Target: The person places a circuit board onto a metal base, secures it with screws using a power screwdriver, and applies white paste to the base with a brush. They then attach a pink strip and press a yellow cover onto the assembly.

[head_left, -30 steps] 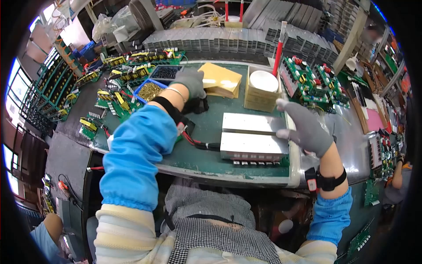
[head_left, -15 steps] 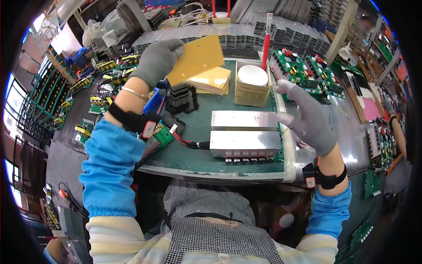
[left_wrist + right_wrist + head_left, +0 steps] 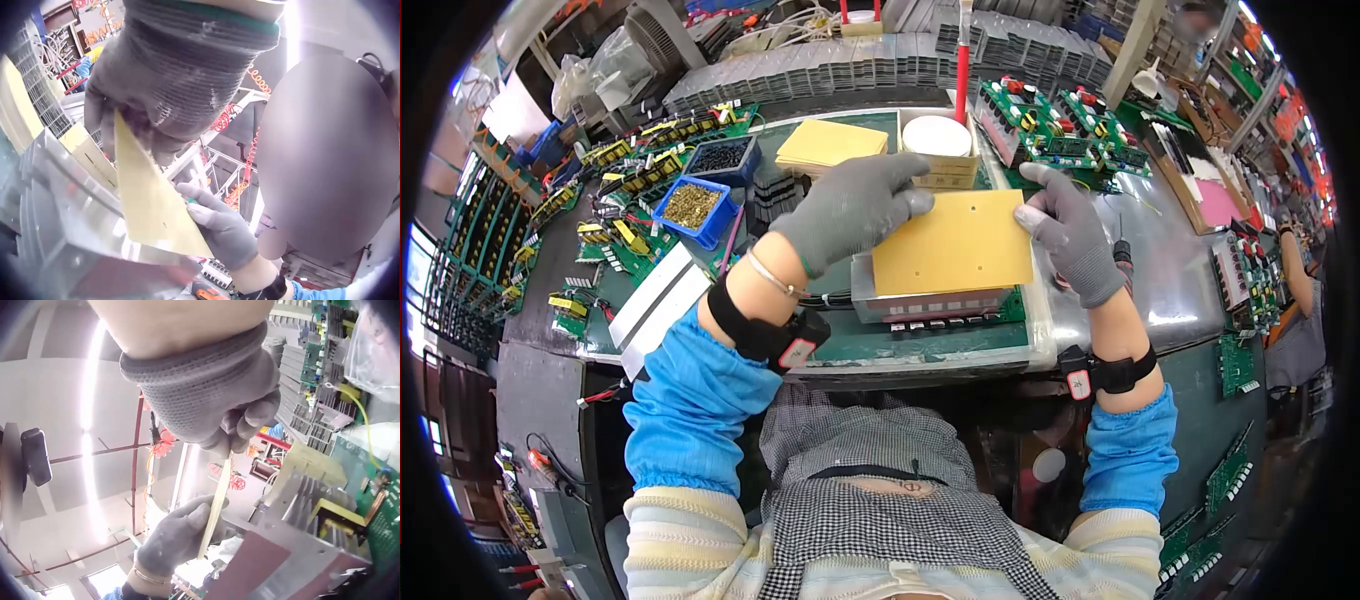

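Observation:
Both gloved hands hold one yellow sheet (image 3: 953,245) with small holes, over two silver metal boxes (image 3: 870,297) that it largely covers. At its upper left corner the left hand (image 3: 850,208) pinches it; the right hand (image 3: 1072,228) pinches the upper right edge. The left wrist view has the left hand (image 3: 169,75) above the sheet (image 3: 156,206) and the right hand (image 3: 222,228) at its far edge. Edge-on in the right wrist view, the sheet (image 3: 215,509) runs between the right hand (image 3: 212,400) and the left hand (image 3: 175,537).
A stack of yellow sheets (image 3: 830,143) lies behind the left hand, beside a box with a white round container (image 3: 937,136). Blue trays hold brass screws (image 3: 690,206) and black parts (image 3: 720,155). Circuit boards (image 3: 1055,130) stand at the back right; a screwdriver (image 3: 1122,255) lies right.
The left hand has brought the yellow sheet from the stack rightward and nearer, over the metal boxes. The right hand has closed its fingers on the sheet's edge.

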A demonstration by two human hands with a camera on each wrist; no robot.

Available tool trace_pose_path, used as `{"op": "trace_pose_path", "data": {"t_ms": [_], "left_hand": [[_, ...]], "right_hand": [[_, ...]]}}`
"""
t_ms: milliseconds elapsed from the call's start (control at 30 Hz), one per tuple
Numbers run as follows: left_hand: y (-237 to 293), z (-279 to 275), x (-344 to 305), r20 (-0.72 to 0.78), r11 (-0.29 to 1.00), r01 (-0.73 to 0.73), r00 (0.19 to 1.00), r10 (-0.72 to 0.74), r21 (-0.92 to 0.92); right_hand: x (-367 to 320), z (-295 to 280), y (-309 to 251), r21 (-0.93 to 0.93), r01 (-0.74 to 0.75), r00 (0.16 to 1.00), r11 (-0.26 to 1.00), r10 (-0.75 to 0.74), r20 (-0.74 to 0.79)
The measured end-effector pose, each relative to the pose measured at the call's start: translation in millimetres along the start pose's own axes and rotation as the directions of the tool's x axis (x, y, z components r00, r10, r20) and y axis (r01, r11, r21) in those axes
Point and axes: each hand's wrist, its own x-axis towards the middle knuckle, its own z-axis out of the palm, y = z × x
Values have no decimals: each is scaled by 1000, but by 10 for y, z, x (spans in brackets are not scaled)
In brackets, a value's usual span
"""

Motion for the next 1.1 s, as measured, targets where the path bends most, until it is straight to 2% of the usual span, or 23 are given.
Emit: {"op": "trace_pose_path", "data": {"t_ms": [100, 133, 233, 267, 367, 433, 667, 867, 1067, 1100], "left_hand": [[-61, 64, -228, -171, 993, 61, 984, -44, 97], [-142, 91, -314, -183, 994, 95, 980, -83, 56], [-381, 245, -515, -237, 973, 205, 945, -226, -109], [-470, 288, -572, -255, 965, 193, 938, -235, -180], [-565, 364, -624, -177, 890, 289, 913, -367, -353], [-507, 370, -626, -116, 832, 305, 910, -399, -464], [-507, 436, -614, -35, 712, 278, 920, -391, -645], [-519, 412, -635, 12, 625, 266, 925, -379, -734], [-609, 446, -619, -7, 713, 283, 928, -373, -641], [-612, 450, -622, -2, 697, 277, 929, -371, -661]], "right_hand": [[-8, 47, 229, 105, -89, 996, 990, 89, 9], [-23, 79, 247, 160, -130, 991, 979, 125, 35], [-10, 186, 353, 153, -184, 980, 971, 170, 100], [-11, 200, 317, 118, -166, 982, 979, 153, 109], [-21, 195, 344, 98, -151, 982, 984, 139, 126], [-12, 193, 369, 137, -174, 979, 975, 156, 131], [22, 177, 261, 175, -249, 965, 953, 229, 128], [11, 195, 250, 203, -251, 964, 946, 227, 137], [11, 201, 245, 204, -264, 961, 943, 239, 138], [10, 204, 255, 213, -262, 962, 941, 236, 140]]}}
